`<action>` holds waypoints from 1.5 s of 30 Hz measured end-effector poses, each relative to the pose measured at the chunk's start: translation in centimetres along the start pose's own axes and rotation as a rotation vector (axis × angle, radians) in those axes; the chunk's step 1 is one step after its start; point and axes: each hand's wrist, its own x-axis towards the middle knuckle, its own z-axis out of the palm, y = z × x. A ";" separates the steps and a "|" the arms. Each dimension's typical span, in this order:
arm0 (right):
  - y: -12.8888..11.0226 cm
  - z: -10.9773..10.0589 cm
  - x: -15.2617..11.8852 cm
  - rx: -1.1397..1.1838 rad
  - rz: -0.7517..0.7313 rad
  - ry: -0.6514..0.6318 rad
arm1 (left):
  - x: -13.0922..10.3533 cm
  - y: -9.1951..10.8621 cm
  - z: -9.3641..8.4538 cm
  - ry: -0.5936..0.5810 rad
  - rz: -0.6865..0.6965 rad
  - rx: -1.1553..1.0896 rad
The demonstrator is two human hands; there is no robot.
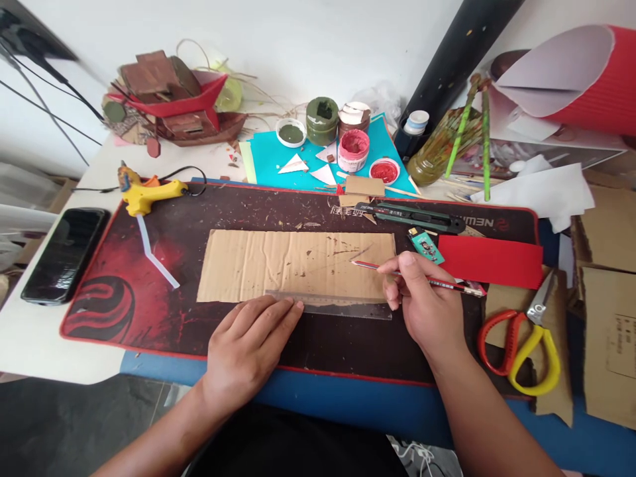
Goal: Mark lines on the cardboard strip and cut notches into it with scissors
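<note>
A strip of brown cardboard [298, 262] lies on the dark desk mat, its surface creased and scuffed. Along its near edge rests a clear ruler [348, 308], partly overlapping the cardboard. My left hand [248, 338] lies with its fingers stretched flat over the ruler's left end, hiding that part. In my right hand [417, 298], a pencil [365, 265] is held between thumb and fingers. Its tip points left, over the right half of the cardboard. Whether the tip touches the surface I cannot tell.
A green utility knife [412, 215], a red sheet [489, 260] and scissors [521, 344] lie to the right. At left are a yellow glue gun [152, 195] and a phone [64, 255]. Open paint jars [322, 122] and a model boat [169, 99] stand at the back.
</note>
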 end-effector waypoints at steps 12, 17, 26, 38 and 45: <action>0.0 0.0 0.0 0.006 0.005 -0.006 | 0.1 -0.1 -0.2 -0.005 0.020 -0.027; -0.2 0.3 0.0 0.017 0.003 0.008 | -0.1 -0.2 -0.1 -0.008 0.033 -0.040; 0.0 0.2 0.1 0.014 0.000 -0.006 | 0.1 -0.1 -0.2 -0.004 0.070 -0.082; -0.3 0.5 0.1 0.008 0.007 -0.002 | -0.1 -0.2 0.1 -0.002 0.074 -0.086; -0.1 0.3 0.1 -0.009 -0.002 0.005 | -0.2 -0.2 0.1 0.006 0.071 -0.082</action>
